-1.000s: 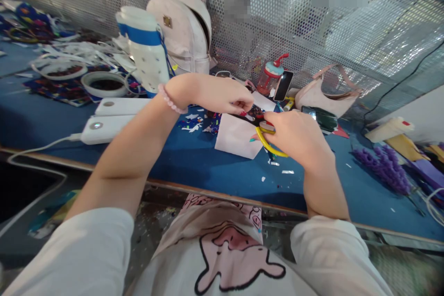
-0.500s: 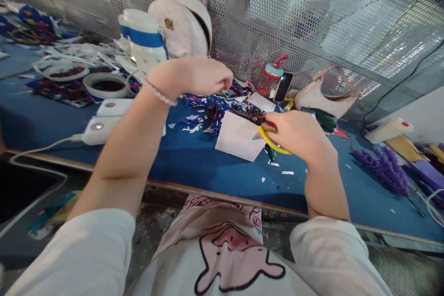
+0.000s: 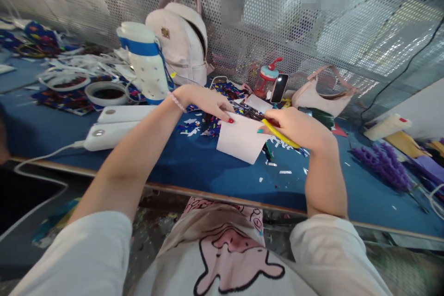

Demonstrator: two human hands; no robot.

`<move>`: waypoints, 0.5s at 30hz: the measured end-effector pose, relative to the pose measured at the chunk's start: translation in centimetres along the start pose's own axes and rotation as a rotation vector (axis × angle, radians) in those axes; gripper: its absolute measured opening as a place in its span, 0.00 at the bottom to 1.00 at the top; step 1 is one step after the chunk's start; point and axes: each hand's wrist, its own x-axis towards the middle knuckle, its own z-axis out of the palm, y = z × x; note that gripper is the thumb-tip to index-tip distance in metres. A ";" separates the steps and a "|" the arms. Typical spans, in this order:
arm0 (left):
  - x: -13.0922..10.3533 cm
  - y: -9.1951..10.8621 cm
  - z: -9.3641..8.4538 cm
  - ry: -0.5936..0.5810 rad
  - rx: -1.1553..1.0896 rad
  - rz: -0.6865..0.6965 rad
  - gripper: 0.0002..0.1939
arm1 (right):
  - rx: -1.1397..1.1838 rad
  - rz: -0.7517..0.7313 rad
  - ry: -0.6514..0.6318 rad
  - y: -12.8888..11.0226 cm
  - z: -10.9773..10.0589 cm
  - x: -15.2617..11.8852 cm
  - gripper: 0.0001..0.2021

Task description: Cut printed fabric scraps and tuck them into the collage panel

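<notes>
A pale, four-sided sheet [image 3: 241, 141] is in front of me, above the blue table. My left hand [image 3: 211, 104] grips its upper left corner, the red-nailed thumb on the near face and the other fingers partly hidden behind. Closed around a pair of scissors with yellow handles [image 3: 280, 134] is my right hand [image 3: 294, 125]. Its teal-nailed thumb lies against the sheet's right edge. The scissor blades lie along the sheet's top edge and are partly hidden. Behind the sheet is a heap of blue patterned scraps [image 3: 225, 88].
A white bottle with blue bands [image 3: 145, 62] and a pale backpack [image 3: 180, 41] stand at the back left. White power banks [image 3: 120, 132] and tape rolls [image 3: 107, 92] lie left. Back right are a phone [image 3: 279, 88], a red cup [image 3: 265, 81] and a handbag [image 3: 322, 95]. Purple flowers [image 3: 383, 164] lie right.
My left hand has come down from above the scraps and taken the sheet's upper left corner. The scissor handles in my right hand have turned and look closer together.
</notes>
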 end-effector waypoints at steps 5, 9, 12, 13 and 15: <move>-1.1 1.6 0.1 -0.096 -0.064 0.127 0.25 | 0.092 0.081 0.062 1.9 -0.7 -1.0 0.19; -2.7 3.3 2.9 0.160 -0.028 0.351 0.23 | 0.069 0.182 0.062 4.1 0.6 -1.7 0.16; -3.1 4.5 7.3 0.246 0.098 0.450 0.21 | -0.018 0.291 -0.010 5.8 3.2 -1.8 0.15; -3.1 4.8 8.9 0.223 0.127 0.478 0.21 | -0.027 0.321 -0.041 6.3 4.2 -1.8 0.16; -3.0 5.2 11.7 0.084 0.150 0.510 0.22 | -0.030 0.359 -0.092 7.3 6.3 -1.7 0.17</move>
